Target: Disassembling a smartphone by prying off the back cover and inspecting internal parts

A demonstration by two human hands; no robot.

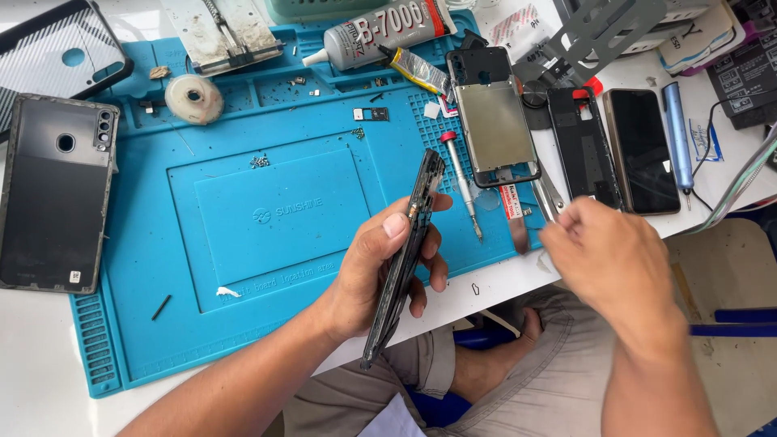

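My left hand (380, 271) grips a dark opened phone body (407, 251) edge-on, tilted, over the front right part of the blue repair mat (202, 324). My right hand (611, 259) hovers blurred by the table's front edge, fingers pinched near a small strip (520, 233); whether it holds something I cannot tell. Between the hands lies a red-capped screwdriver (460, 182). Beyond it rests a phone frame with a metal plate (494, 117).
A black phone back cover (53, 194) lies at the left. A glue tube (380, 32), tape roll (194, 99) and metal clamp (220, 32) sit at the mat's far edge. Two more phone parts (615, 150) and a blue pen tool (676, 133) lie right.
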